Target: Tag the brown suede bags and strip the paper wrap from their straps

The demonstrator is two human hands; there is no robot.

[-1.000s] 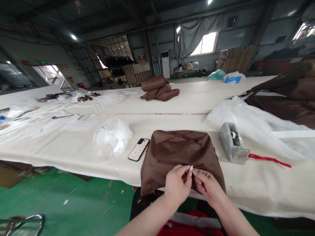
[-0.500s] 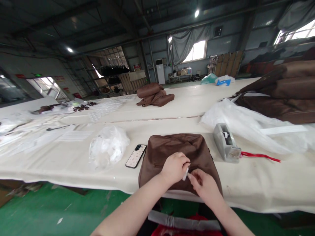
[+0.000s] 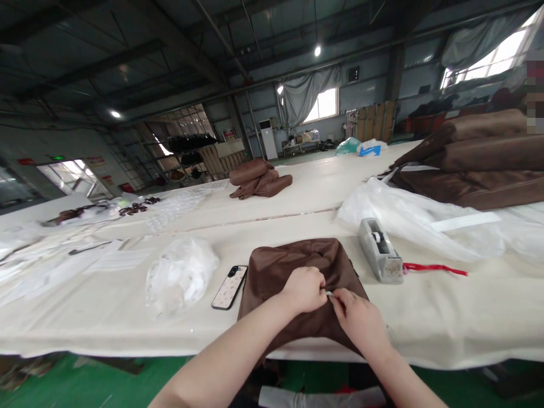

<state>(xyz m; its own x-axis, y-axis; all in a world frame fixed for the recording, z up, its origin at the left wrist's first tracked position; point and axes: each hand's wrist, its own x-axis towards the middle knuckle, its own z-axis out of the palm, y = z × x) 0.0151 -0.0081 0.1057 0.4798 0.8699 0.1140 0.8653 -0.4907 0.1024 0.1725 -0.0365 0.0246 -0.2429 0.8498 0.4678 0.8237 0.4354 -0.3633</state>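
A brown fabric bag (image 3: pixel 297 255) lies on the cream-covered table close in front of me. Over its middle my left hand (image 3: pixel 304 289) is closed, fingers curled around the end of a small white strip (image 3: pixel 328 293). From the other side my right hand (image 3: pixel 356 314) pinches at the same strip with thumb and forefinger. Only a short piece of it shows between the fingertips; whether it is paper, tape or tissue I cannot tell. Left of the bag lies a phone in a patterned case (image 3: pixel 229 287). A grey tape dispenser (image 3: pixel 382 252) stands to its right.
Crumpled clear plastic (image 3: pixel 182 272) lies left of the phone. A red ribbon (image 3: pixel 437 268) trails from the dispenser. White plastic sheeting (image 3: pixel 408 221) and stacked brown bags (image 3: pixel 480 164) are at the right. More brown bags (image 3: pixel 260 178) sit across the table.
My fingertips have come closer together, and less of the white strip shows between them. The view has tilted and shifted slightly to the right.
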